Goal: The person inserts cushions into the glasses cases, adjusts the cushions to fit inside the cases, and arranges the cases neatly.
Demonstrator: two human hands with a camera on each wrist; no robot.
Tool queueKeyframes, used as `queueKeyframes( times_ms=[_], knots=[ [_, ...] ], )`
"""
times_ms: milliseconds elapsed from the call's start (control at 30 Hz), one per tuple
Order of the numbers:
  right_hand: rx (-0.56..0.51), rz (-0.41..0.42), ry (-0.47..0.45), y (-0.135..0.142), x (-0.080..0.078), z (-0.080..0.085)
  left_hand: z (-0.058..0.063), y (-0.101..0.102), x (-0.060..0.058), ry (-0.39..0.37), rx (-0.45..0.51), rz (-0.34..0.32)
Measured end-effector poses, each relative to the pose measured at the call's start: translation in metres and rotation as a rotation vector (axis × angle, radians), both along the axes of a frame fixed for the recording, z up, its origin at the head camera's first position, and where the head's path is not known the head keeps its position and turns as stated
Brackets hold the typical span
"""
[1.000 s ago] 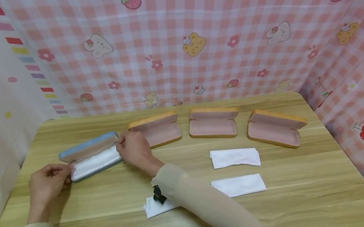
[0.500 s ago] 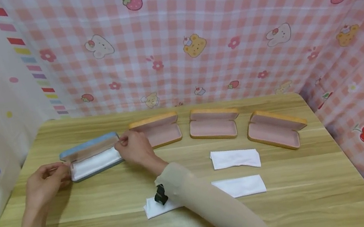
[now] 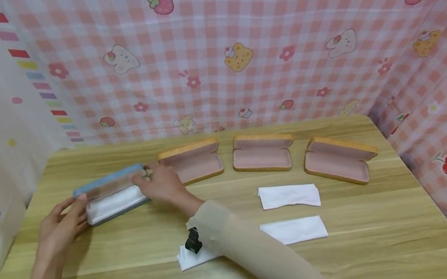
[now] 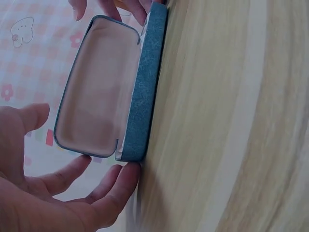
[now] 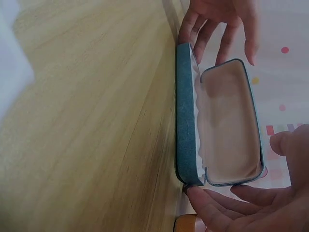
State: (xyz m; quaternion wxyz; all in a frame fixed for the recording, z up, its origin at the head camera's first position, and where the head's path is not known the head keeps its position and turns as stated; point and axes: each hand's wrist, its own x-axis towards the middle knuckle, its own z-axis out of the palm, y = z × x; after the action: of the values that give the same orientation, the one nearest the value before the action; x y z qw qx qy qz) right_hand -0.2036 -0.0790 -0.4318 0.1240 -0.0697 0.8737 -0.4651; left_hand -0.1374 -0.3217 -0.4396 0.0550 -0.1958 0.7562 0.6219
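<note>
A blue glasses case (image 3: 108, 178) stands with its lid up at the left of the table, a folded white cloth (image 3: 112, 204) lying in its base. My left hand (image 3: 59, 229) is at the left end; in the left wrist view its fingertips touch the lid's edge and the blue base (image 4: 144, 92), with the thumb raised off the case. At the opposite end is my right hand (image 3: 164, 186). The right wrist view shows its fingers touching the base (image 5: 186, 116) and lid, the thumb held apart.
Three orange glasses cases stand with lids up along the back: left (image 3: 201, 166), middle (image 3: 261, 156), right (image 3: 336, 167). White folded cloths lie in front: upper (image 3: 289, 196), lower right (image 3: 298, 230), and lower left (image 3: 195, 256), partly under the right sleeve. A checked curtain (image 3: 205, 38) hangs behind.
Fingers of both hands have shifted from the cloth's ends to the case's ends, and the thumbs have lifted toward the lid. The case and the other things have stayed in place.
</note>
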Motion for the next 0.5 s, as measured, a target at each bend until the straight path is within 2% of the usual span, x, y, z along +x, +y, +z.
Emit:
queueKeyframes(
  times_ms=[233, 367, 500],
  knots=[
    [0.018, -0.027, -0.013, -0.0062, -0.0002, -0.0011, 0.0013, 0.0002, -0.0004, -0.024, -0.031, 0.025],
    [-0.009, -0.057, -0.002, -0.0069, -0.0021, -0.0028, -0.0001, 0.0041, -0.0022, -0.018, 0.004, 0.097],
    [-0.027, -0.090, 0.032, -0.0075, -0.0048, -0.0049, -0.0018, 0.0088, -0.0048, -0.015, -0.018, 0.161]
  ],
)
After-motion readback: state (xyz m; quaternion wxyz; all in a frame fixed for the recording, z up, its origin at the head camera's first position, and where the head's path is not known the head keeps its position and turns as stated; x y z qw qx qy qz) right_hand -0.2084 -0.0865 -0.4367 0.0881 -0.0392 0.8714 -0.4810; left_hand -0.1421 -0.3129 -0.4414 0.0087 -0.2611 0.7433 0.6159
